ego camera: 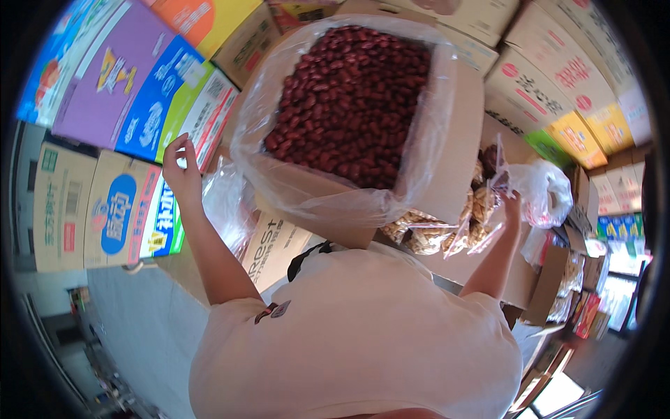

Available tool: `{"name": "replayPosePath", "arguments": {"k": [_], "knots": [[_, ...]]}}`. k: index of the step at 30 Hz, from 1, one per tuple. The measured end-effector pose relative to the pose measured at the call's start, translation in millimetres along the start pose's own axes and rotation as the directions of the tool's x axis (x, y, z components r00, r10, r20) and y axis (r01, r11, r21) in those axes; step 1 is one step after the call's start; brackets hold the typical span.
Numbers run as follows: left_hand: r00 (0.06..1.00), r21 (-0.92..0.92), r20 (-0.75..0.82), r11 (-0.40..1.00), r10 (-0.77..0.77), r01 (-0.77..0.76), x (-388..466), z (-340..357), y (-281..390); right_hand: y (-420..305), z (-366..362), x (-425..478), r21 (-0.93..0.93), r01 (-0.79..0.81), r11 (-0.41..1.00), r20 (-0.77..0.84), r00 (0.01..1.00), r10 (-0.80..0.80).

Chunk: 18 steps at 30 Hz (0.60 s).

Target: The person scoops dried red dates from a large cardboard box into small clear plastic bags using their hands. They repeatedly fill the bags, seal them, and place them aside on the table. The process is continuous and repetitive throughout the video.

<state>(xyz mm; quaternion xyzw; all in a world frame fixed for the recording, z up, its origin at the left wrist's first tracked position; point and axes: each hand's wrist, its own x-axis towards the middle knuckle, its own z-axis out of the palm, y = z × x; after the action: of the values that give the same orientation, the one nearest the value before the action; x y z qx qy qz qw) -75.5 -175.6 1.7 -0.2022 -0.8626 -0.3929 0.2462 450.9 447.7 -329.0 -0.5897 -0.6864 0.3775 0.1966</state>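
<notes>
A large cardboard box (309,194) lined with clear plastic stands before me, filled with dark red dates (356,105). My left hand (180,162) is raised to the left of the box, its fingers apart and slightly curled, with nothing in them. Over at the right, my right hand (512,201) is at a clear plastic bag with dark contents (494,162), its fingers at the lower part of the bag. Bags of light brown dried food (426,238) lie between the box and my right hand. Crumpled clear plastic bags (227,201) lie below my left hand.
Stacked cartons (125,204) rise at the left, and more cartons (544,94) at the upper right. A white plastic bag (542,194) sits beyond my right hand. An open cardboard box (547,285) with packaged goods is at the lower right. A printed flat carton (275,243) lies near my body.
</notes>
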Motion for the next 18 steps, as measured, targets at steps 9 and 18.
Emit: {"name": "replayPosePath", "arguments": {"k": [9,18], "knots": [[0.938,0.215,0.140,0.935,-0.317,0.284,-95,-7,-222,-69,-36,-39,-0.027,0.260,0.965,-0.133,0.956,-0.261],[0.773,0.454,0.459,0.864,-0.438,0.220,-158,88,-208,-159,-30,-62,0.032,0.393,0.919,-0.091,0.917,-0.389]]}}
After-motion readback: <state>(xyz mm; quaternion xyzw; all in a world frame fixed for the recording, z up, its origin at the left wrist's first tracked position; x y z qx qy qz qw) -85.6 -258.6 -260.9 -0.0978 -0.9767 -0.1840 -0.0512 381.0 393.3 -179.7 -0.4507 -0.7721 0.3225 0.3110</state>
